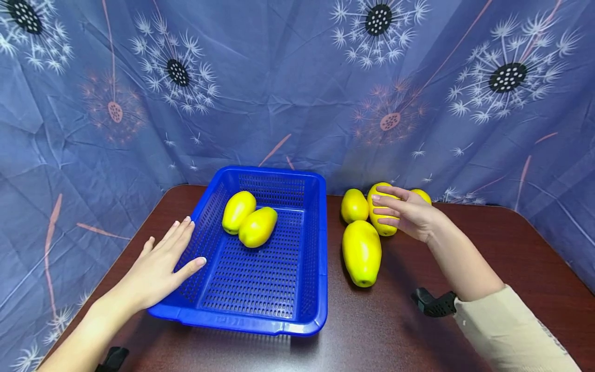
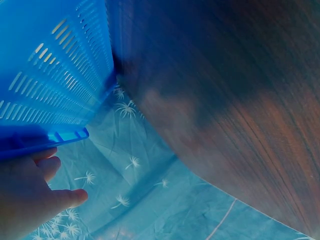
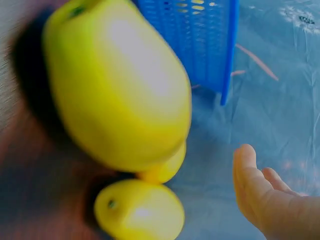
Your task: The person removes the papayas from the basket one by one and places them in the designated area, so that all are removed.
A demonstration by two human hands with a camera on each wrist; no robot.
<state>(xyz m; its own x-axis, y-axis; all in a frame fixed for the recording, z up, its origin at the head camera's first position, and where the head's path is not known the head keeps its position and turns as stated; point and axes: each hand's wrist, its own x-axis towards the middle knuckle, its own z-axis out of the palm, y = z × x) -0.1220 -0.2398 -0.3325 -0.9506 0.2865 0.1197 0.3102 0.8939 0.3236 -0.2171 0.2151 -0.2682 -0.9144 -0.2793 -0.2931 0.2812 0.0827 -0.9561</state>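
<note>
Large yellow fruit (image 1: 362,253): it lies on the table (image 1: 390,336) right of centre in your head view, lengthwise toward you, its near end bare.
Yellow fruits behind it: you have one on the left (image 1: 354,206), another (image 1: 382,229) partly covered by your fingers, and a third (image 1: 421,196) farther right, mostly hidden behind your hand.
Right hand (image 1: 411,212): yours hangs over the rear fruits, fingers spread wide and pointing left, holding nothing; your right wrist view shows it apart from the fruits.
Blue basket (image 1: 323,248): it stands at the centre, its right wall between your right-hand fruits and the basket floor.
Fruits in the basket: you see two, an upper one (image 1: 238,211) and a lower one (image 1: 258,227), touching side by side in the upper left of the basket.
Left hand (image 1: 160,271): yours lies at the basket's left rim, fingers straight, thumb set wide, grasping nothing.
Black wrist devices: you wear one at the right (image 1: 434,304), just below the sleeve's (image 1: 506,325) cuff, and one at the left (image 1: 111,359), cut by the bottom edge.
Blue cloth (image 1: 279,77): dandelion-patterned, it hangs behind your table across the upper frame and down the left side.
</note>
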